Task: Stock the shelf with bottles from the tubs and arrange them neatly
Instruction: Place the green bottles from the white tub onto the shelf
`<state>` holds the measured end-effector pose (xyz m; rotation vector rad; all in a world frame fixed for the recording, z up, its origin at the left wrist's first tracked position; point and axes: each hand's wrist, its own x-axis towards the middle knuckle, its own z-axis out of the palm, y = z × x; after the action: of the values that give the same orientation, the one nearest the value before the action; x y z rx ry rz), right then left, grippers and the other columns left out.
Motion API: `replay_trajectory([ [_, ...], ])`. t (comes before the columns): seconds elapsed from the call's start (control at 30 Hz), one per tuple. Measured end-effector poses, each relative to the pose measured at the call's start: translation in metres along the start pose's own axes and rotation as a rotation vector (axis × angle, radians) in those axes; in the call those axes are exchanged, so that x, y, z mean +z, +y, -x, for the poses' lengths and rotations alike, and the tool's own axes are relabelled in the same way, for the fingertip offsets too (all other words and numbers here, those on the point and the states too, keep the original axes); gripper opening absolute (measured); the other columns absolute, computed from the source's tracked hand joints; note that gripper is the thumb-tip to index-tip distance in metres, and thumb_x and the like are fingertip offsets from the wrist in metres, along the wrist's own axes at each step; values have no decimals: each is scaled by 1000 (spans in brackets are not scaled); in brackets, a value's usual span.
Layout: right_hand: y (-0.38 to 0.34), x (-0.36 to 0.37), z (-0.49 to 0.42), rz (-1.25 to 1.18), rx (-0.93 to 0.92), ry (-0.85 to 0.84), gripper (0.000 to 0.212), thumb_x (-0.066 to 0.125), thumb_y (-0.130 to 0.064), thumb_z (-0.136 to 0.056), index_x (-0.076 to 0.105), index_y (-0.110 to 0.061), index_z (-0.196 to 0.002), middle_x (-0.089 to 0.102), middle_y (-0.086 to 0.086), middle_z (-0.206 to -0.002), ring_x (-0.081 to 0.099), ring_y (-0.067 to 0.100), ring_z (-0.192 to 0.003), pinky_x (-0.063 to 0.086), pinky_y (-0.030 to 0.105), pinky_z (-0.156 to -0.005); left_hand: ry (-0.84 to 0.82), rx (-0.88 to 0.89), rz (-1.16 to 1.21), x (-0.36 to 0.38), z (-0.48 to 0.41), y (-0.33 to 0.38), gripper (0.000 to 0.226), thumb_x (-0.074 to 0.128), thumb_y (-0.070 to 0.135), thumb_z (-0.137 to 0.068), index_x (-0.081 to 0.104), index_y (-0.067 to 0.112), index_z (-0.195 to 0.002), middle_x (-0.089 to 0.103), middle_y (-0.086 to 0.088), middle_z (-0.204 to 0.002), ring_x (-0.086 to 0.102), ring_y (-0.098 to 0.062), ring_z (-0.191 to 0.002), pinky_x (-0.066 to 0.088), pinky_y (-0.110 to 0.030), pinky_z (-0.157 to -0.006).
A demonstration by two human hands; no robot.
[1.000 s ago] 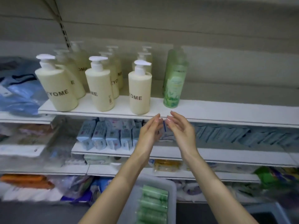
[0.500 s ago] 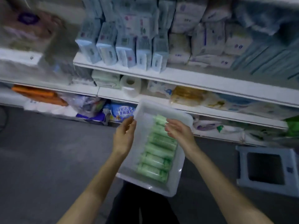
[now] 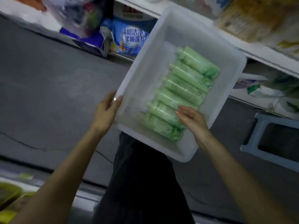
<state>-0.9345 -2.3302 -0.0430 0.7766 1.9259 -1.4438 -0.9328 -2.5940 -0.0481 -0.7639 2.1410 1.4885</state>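
A white tub [image 3: 145,67] holds green bottles [image 3: 182,88] lying side by side in a row. The left grip [image 3: 106,109] clasps the tub's left rim, thumb inside. At the tub's near right, the right grip [image 3: 192,120] rests its fingers on the nearest bottles. A blue stool [image 3: 250,139] stands right of the tub.

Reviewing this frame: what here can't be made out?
Head view:
- Right hand: gripping or just touching the green bottles in the tub; palm side faces away.
- Bottle labels: blurred.
- Stool: cut off by the right edge.
- Yellow-green object, bottom left: motion-blurred, cropped.
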Motion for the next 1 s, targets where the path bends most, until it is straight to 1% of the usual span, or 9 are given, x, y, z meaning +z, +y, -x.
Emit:
replay_trajectory([
  [0.1, 5, 16, -20, 43, -45, -25, 31, 68, -18, -85, 62, -15, -115, 65, 1, -107, 60, 4, -94, 48, 15, -86, 16, 12, 26, 9, -7, -16, 34, 49, 36, -98, 55, 22, -128, 62, 9, -113, 60, 8, -88, 45, -4, -66],
  [0.17, 2, 28, -35, 128, -140, -71, 32, 67, -14, -86, 62, -9, -118, 65, 1, -106, 60, 0, -92, 47, 8, -81, 21, 14, 36, 10, -12, -26, 31, 49, 38, -97, 56, 24, -125, 62, 6, -114, 60, 5, -90, 46, -5, -66],
  [0.27, -5, 48, -58, 325, -250, -233, 34, 67, -15, -86, 62, -10, -119, 65, 5, -116, 60, 7, -103, 46, 16, -93, 18, 13, 41, 10, -18, -38, 31, 49, 41, -97, 59, 25, -121, 65, 4, -113, 63, -4, -94, 50, -14, -72],
  [0.37, -14, 64, -83, 661, -391, -392, 37, 64, -22, -90, 59, -13, -126, 60, 2, -127, 55, 12, -117, 39, 22, -104, 40, 16, 80, 14, -21, -45, 25, 50, 37, -97, 63, 21, -112, 67, 7, -100, 63, 4, -80, 47, -10, -65],
  [0.47, -27, 78, -103, 1088, -554, -511, 37, 57, -26, -93, 59, -11, -127, 59, 6, -130, 53, 21, -120, 33, 21, -97, 53, 24, 130, 14, -25, -46, 22, 50, 37, -97, 65, 22, -103, 68, 9, -91, 64, 2, -76, 50, -16, -65],
  [0.57, -35, 92, -108, 1264, -544, -599, 34, 56, -27, -94, 63, -9, -121, 63, 11, -123, 56, 28, -115, 35, 27, -95, 31, 11, 154, 12, -24, -50, 23, 49, 40, -96, 65, 25, -102, 70, 3, -97, 68, -11, -87, 56, -26, -75],
  [0.7, -37, 96, -109, 1380, -526, -643, 32, 55, -28, -94, 64, -9, -118, 65, 13, -119, 56, 30, -111, 41, 32, -95, 15, -10, 163, 9, -24, -53, 29, 48, 46, -93, 65, 25, -102, 70, 4, -96, 67, -11, -87, 55, -27, -75],
  [0.87, -37, 100, -112, 1402, -475, -624, 32, 63, -29, -89, 62, -12, -116, 62, 11, -118, 54, 28, -111, 40, 27, -89, -4, -20, 134, 7, -25, -53, 43, 47, 53, -86, 66, 20, -105, 70, 0, -100, 68, -16, -89, 56, -33, -78],
  [1.0, -42, 103, -114, 1380, -447, -602, 31, 70, -23, -84, 65, -12, -112, 65, 9, -114, 56, 24, -106, 37, 22, -82, 12, -13, 139, 8, -25, -53, 38, 48, 47, -92, 66, 15, -105, 69, -2, -98, 67, -15, -85, 54, -29, -72],
])
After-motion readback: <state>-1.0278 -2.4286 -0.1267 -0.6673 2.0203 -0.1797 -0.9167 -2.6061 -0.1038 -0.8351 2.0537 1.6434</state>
